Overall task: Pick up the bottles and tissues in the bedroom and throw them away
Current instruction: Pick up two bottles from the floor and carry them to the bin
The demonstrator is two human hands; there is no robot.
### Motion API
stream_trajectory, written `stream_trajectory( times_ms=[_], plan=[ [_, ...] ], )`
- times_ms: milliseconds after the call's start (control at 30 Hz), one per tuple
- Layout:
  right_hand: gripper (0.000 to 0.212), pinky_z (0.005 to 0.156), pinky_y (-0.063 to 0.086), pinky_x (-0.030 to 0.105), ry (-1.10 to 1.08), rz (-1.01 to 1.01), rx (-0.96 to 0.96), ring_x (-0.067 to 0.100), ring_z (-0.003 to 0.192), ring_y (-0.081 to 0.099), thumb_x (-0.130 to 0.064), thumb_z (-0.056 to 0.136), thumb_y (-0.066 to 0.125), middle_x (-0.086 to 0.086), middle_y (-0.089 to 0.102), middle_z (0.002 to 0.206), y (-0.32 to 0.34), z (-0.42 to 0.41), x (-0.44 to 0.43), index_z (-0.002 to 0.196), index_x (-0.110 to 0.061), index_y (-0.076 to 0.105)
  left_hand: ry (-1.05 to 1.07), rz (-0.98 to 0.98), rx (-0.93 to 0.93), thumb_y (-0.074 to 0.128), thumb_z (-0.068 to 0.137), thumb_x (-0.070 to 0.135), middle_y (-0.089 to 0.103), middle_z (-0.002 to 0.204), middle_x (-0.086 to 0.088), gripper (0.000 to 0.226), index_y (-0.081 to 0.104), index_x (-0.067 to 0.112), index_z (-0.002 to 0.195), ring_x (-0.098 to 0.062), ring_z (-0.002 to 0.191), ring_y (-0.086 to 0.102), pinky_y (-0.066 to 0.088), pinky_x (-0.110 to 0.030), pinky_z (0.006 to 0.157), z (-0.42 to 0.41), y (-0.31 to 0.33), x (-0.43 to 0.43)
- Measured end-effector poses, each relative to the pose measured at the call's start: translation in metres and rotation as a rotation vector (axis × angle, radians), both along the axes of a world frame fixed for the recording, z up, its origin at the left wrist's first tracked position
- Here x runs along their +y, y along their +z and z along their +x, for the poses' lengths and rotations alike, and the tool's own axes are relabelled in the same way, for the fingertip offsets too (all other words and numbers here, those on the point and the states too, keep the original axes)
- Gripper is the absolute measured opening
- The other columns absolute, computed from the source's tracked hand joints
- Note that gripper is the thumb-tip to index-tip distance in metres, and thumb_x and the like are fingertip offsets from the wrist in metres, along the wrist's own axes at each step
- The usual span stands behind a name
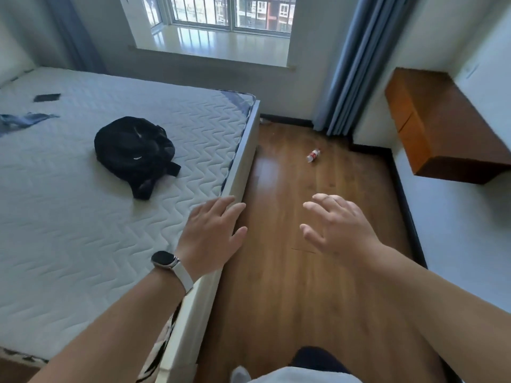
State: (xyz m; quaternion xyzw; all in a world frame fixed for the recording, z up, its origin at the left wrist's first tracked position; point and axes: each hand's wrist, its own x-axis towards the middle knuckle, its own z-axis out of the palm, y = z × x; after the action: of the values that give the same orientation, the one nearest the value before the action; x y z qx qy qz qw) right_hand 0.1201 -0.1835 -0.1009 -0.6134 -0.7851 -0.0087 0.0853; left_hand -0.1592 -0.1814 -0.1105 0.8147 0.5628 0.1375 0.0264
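Small clear plastic bottle with red label (313, 155) seen lying on wooden floor (290, 272), well ahead of both hands, long axis slanted. Right hand (336, 228) judged nearer; left hand (211, 234) over bed edge. Both spread, nothing held.

A bedroom in a home.
A bed (243, 167) with a bare quilted mattress (83, 217) fills the left side, beside a wooden floor (290, 286); a barred window (229, 12), blue curtains (348, 64) and a wall-mounted wooden cabinet (431, 128) surround it.
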Motion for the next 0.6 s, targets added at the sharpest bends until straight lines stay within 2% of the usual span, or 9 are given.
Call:
stream_trajectory(
  times_ms=[100, 367, 467, 600],
  plan=[
    [0.062, 0.100, 0.036, 0.046, -0.042, -0.027, 0.010, 0.025, 0.125, 0.048, -0.059, 0.082, 0.034, 0.003, 0.054, 0.134, 0.002, 0.005, 0.032, 0.124, -0.022, 0.060, -0.049, -0.014, 0.009, 0.040, 0.089, 0.050, 0.054, 0.138, -0.003, 0.054, 0.057, 0.021, 0.132, -0.027, 0.127, 0.050, 0.040, -0.047, 0.102, 0.005, -0.004, 0.040],
    [0.067, 0.102, 0.034, 0.047, -0.071, -0.078, 0.036, 0.027, 0.127, 0.046, -0.061, 0.081, 0.030, 0.006, 0.053, 0.137, -0.030, 0.041, 0.149, 0.126, -0.021, 0.059, -0.073, -0.016, 0.041, 0.045, 0.087, 0.048, 0.056, 0.135, -0.002, 0.052, 0.059, 0.021, 0.129, -0.026, 0.124, 0.050, 0.040, -0.045, 0.101, 0.040, -0.016, 0.155],
    [0.063, 0.096, 0.040, 0.047, -0.050, -0.072, 0.054, 0.029, 0.121, 0.052, -0.060, 0.081, 0.034, 0.008, 0.057, 0.131, -0.038, 0.058, 0.211, 0.121, -0.020, 0.062, -0.034, -0.058, 0.081, 0.050, 0.087, 0.047, 0.054, 0.138, -0.001, 0.050, 0.056, 0.023, 0.131, -0.026, 0.126, 0.049, 0.039, -0.045, 0.102, 0.058, -0.015, 0.207],
    [0.058, 0.088, 0.047, 0.048, -0.034, -0.011, 0.068, 0.032, 0.109, 0.060, -0.056, 0.081, 0.040, 0.011, 0.063, 0.120, -0.031, 0.093, 0.286, 0.114, -0.017, 0.067, -0.079, -0.030, 0.140, 0.044, 0.089, 0.048, 0.054, 0.138, -0.002, 0.052, 0.056, 0.023, 0.132, -0.026, 0.128, 0.049, 0.038, -0.044, 0.103, 0.098, -0.003, 0.279]
  ],
)
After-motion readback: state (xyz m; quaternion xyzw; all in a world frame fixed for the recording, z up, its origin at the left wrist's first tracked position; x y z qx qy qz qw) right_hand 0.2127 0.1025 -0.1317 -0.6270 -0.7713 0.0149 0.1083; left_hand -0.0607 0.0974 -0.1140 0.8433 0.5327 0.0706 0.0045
